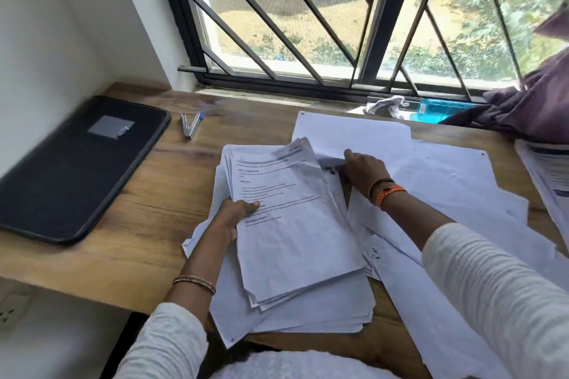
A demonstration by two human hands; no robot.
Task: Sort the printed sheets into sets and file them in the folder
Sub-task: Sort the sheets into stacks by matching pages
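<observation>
Wooden desk (pixel 129 200) fills the middle of the frame, strewn with white printed sheets (pixel 431 181). At centre, the left hand (pixel 229 218) pinches the left edge of a thick paper stack (pixel 292 224), thumb on top. The right hand (pixel 365 171) presses its fingers together into the stack's upper right corner, under loose pages. A black folder (pixel 70 169) lies shut at left, well apart; a stapler (pixel 191 126) sits above, purple cloth (pixel 529 108) upper right.

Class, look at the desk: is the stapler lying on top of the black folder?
No. The stapler lies on the bare wooden desk, to the right of the black folder and apart from it.
</observation>
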